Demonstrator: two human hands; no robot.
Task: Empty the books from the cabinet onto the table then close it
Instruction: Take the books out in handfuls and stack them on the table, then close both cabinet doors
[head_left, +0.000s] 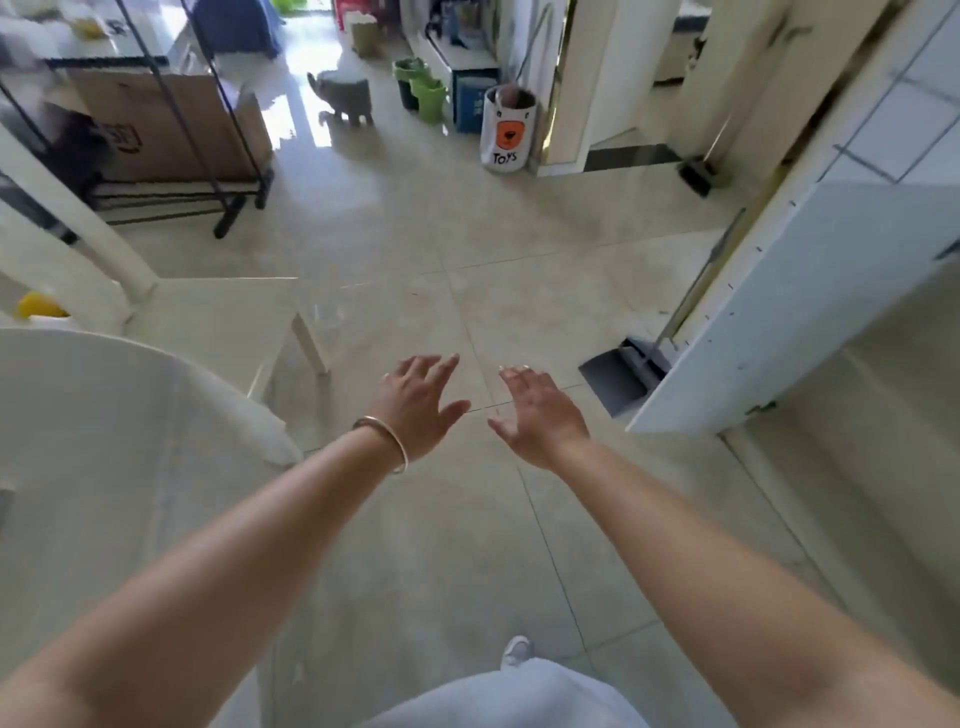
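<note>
While both arms reach forward over the tiled floor (415, 270), neither hand carries anything. Nearest the camera, a white shoe (517, 649) shows below the arms. Beyond it, the left hand (415, 400), with a bangle (384, 439) at the wrist, and the right hand (540, 410) hang side by side, fingers spread and relaxed, palms down, touching nothing.

No book shows anywhere in view, so I cannot tell where the books lie or how their long sides run. The white panel (789, 306) standing out at the right looks like an open cabinet door, though the cabinet's inside is hidden from here. It lies to the right of both hands, and the right hand is the nearer to it. The round white table (104, 415) sits to the left, just beside the left arm. Whichever comes next, I judge it turns on swinging right toward that door.

Farther off stand a dustpan (618, 374), a bag marked TOYS (506, 130) and a cardboard box (171, 124).
</note>
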